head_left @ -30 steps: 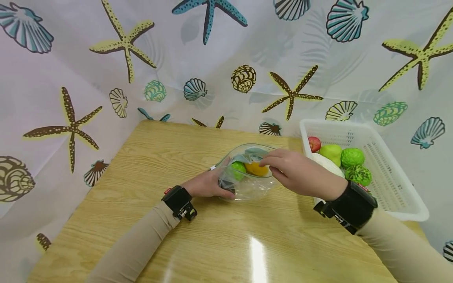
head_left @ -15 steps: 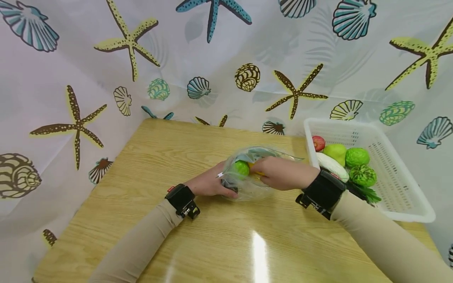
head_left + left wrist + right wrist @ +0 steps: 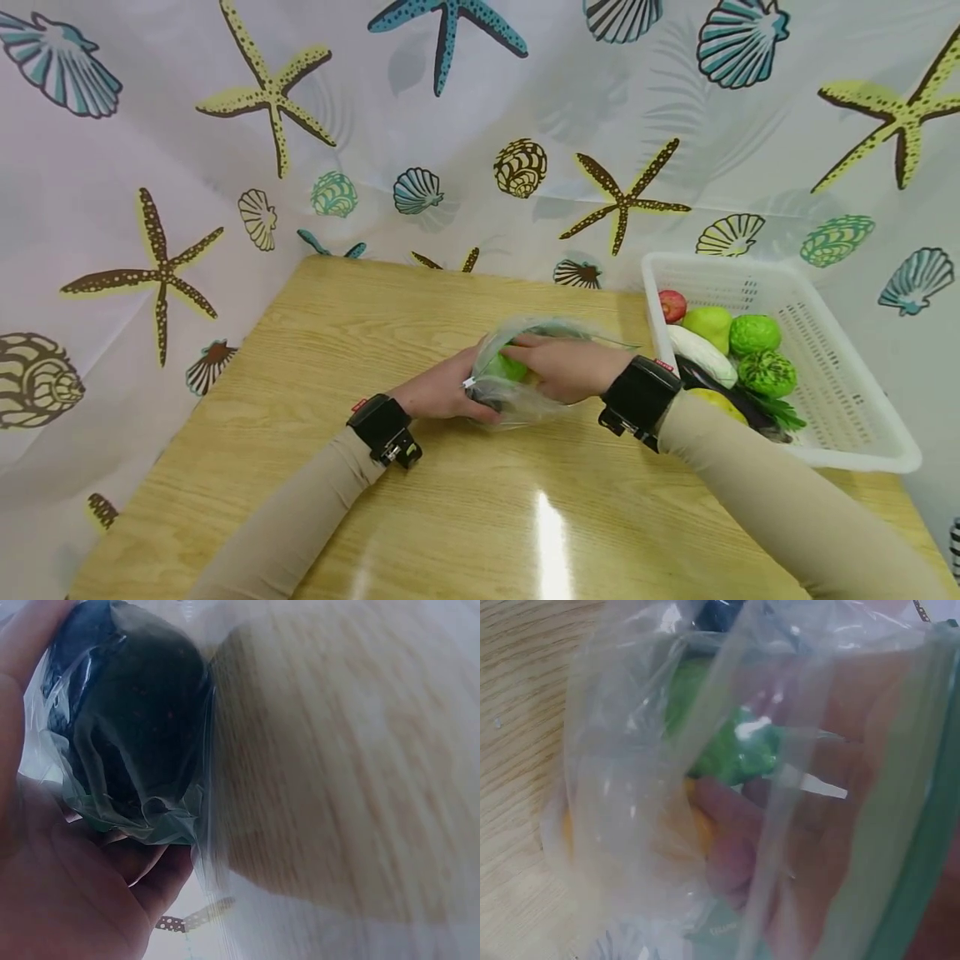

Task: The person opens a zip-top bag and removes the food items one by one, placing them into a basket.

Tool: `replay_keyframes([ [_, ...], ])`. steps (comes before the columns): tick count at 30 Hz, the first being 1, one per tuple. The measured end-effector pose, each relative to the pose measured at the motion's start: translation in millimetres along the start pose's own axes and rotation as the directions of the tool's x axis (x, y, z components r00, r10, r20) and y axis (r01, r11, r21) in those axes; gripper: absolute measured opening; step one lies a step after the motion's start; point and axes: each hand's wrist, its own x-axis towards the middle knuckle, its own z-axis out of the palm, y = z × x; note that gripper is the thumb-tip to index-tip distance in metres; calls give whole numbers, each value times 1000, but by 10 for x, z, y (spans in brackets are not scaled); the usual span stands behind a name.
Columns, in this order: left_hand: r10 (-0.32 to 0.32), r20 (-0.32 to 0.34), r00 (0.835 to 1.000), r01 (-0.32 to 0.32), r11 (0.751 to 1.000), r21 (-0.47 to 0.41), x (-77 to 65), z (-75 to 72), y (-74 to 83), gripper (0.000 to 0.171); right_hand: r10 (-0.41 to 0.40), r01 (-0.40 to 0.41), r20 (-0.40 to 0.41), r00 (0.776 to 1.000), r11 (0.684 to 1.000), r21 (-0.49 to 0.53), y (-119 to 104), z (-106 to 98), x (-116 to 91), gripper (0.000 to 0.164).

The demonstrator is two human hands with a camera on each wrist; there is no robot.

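A clear zip bag (image 3: 536, 410) stands open-mouthed on the wooden table. My left hand (image 3: 442, 387) grips its left side, thumb and fingers around a dark, rounded, rough-skinned thing (image 3: 135, 712) through the plastic. Inside the bag my right hand (image 3: 573, 362) reaches in through the mouth, fingers stretched onto a bright green round thing (image 3: 506, 367). In the right wrist view its lower fingertips lie against an orange-yellow round thing (image 3: 703, 825), blurred by plastic. The bag's green zip edge (image 3: 922, 847) crosses in front of this hand.
At the right stands a white perforated basket (image 3: 896, 442). It holds a red fruit (image 3: 672, 306), a yellow-green pear (image 3: 708, 327), green leafy balls (image 3: 754, 335), a white oblong vegetable (image 3: 702, 354) and a yellow fruit (image 3: 716, 402). A seashell-print curtain (image 3: 465, 125) hangs behind the table.
My right hand has moved left and deeper into the bag, from the orange-yellow thing onto the green one. The bag's mouth has shifted with it; my left hand keeps its grip.
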Motion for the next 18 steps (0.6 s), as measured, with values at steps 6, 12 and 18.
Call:
replay_keyframes([
  [6, -47, -12, 999, 46, 999, -13, -47, 6, 58, 96, 57, -59, 50, 997, 998, 28, -52, -15, 25, 65],
  [12, -90, -18, 996, 90, 996, 17, -91, -2, 181, 89, 80, -81, 49, 996, 997, 18, -37, 14, 69, 64],
  [18, -87, 15, 996, 87, 996, 8, -96, 2, 205, 81, 86, -87, -24, 996, 996, -12, 3, 33, 123, 57],
])
